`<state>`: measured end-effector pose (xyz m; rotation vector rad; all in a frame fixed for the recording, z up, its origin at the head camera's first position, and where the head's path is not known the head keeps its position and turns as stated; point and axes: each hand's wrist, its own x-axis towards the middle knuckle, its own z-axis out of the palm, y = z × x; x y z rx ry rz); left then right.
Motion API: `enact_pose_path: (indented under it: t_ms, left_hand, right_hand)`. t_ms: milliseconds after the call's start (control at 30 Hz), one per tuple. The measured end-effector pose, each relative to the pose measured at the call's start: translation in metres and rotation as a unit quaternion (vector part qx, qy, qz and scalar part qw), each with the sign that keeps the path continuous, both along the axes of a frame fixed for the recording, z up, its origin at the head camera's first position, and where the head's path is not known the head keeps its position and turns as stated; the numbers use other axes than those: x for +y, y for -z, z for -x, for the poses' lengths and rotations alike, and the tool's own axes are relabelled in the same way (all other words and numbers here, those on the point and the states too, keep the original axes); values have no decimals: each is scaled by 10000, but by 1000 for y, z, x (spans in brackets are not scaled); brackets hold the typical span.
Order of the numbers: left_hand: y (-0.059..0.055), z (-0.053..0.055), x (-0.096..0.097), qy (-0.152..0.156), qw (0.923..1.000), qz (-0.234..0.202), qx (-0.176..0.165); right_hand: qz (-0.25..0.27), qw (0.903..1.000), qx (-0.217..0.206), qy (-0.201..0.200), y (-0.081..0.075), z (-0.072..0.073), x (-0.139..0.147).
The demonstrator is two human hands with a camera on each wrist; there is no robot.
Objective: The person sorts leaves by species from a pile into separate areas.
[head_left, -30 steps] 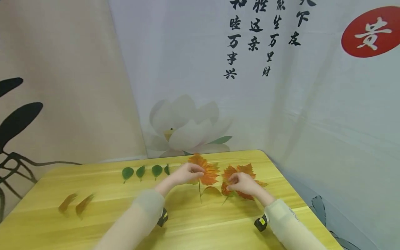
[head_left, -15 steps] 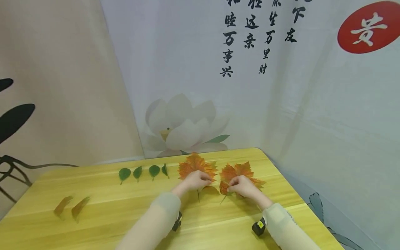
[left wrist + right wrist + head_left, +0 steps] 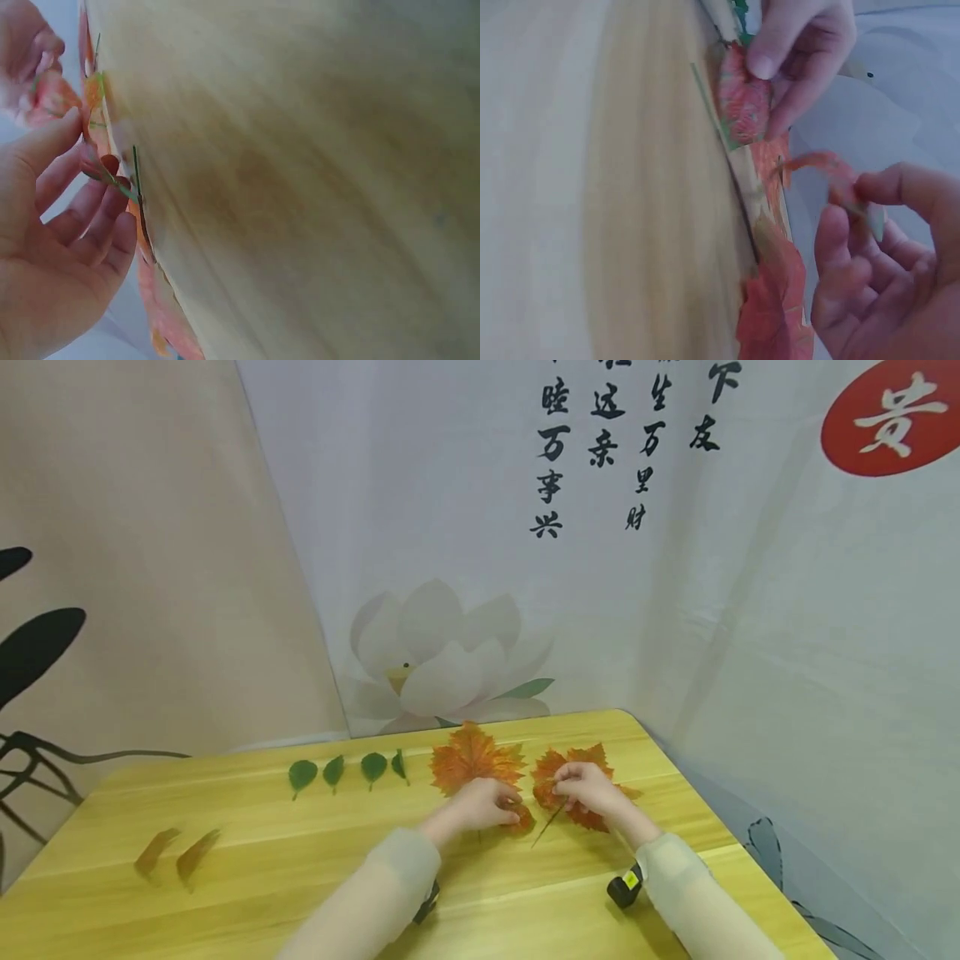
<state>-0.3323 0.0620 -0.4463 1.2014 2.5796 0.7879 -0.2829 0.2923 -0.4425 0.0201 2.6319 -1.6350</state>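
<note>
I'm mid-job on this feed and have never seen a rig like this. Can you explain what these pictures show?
There's no machine here: a person works with bare hands. The widest picture comes from a camera on the head, looking forward and down; the two others come from cameras on the wrists, each showing that hand's work close up.

On the wooden table lie four small green leaves in a row, two brownish leaves off to the left, and two large orange leaves near the hands. The left hand pinches a small reddish-orange leaf; the right hand pinches a curled orange leaf.
</note>
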Motion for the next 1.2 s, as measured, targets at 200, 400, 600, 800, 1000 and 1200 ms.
enact_pose_path:
  t_ms: [200, 400, 600, 800, 1000, 1200]
  left_hand:
    - [-4, -2, 1, 43, 10000, 37, 28]
    - [-8, -2, 0, 130, 9999, -14, 18]
    - [-8, -4, 0, 164, 9998, 8, 89]
    - [-5, -5, -1, 237, 9996, -60, 107]
    - [-3, -4, -1, 195, 9997, -77, 113]
    - [-2, -4, -2, 43, 9999, -82, -88]
  right_hand:
    - [674, 9973, -277, -26, -1, 10, 6]
    - [1120, 9906, -774, -93, 3, 18, 12]
    - [785, 9930, -880, -58, 12, 26, 15]
    - [626, 9934, -963, 43, 13, 28, 14]
    - [225, 9959, -864, 112, 9, 26, 7]
    - [-279, 9978, -597, -78, 8, 25, 2]
